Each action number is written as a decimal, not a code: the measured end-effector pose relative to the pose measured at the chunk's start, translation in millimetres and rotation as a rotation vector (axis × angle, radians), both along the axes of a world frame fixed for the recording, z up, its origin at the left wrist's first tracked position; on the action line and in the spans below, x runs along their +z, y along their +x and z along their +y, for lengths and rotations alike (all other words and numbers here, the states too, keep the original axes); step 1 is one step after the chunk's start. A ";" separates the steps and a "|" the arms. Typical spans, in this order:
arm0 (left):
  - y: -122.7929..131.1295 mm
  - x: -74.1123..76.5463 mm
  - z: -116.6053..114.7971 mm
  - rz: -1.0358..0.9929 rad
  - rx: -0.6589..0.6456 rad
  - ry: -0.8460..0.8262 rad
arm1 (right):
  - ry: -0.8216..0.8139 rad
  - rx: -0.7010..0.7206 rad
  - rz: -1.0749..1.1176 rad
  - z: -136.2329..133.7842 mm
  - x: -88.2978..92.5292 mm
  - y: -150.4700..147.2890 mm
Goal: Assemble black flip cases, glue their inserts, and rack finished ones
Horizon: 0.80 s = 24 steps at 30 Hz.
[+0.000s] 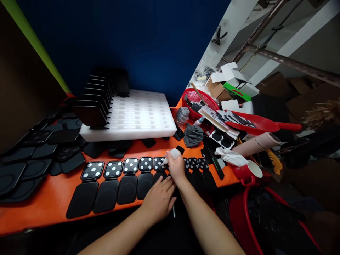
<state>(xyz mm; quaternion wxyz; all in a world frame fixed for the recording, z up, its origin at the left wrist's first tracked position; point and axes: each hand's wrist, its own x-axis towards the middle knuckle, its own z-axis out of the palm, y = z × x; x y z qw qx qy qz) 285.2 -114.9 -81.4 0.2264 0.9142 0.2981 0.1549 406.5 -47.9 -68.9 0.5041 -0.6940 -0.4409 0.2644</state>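
My right hand [176, 167] is closed around a small white squeeze bottle [174, 153]. Its thin nozzle points down to the left, at a black square panel [158, 162] with white dots on it. My left hand [159, 197] lies flat with fingers stretched out, over the lower black pads of the row and close below my right wrist. Several hinged black pieces stand side by side, each with a dotted square on top and a plain pad [106, 196] beneath. The leftmost dotted square [92, 170] carries large white dots. My hands and forearms cover part of the row.
Behind the row, a white foam block [138, 122] holds upright black panels [91, 111]. Loose black pads [39, 168] pile up at left. A grey cloth [193, 135], a red basket [203, 96], a red mug [245, 173] and a red bucket [239, 209] crowd the right.
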 end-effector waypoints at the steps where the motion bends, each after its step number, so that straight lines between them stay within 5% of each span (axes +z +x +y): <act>1: 0.1 -0.4 0.0 -0.002 0.000 0.001 | 0.003 -0.006 0.010 1.1 -0.2 0.5; 15: -2.4 13.8 4.1 0.002 -0.015 -0.112 | 0.009 -0.052 0.197 15.4 1.7 -4.3; 19: -24.1 21.7 5.5 -0.049 0.047 -0.054 | -0.012 -0.007 0.307 12.1 9.3 -16.3; 24: -57.9 16.1 0.2 -0.028 0.157 0.059 | 0.004 -0.005 0.188 11.7 8.2 -24.9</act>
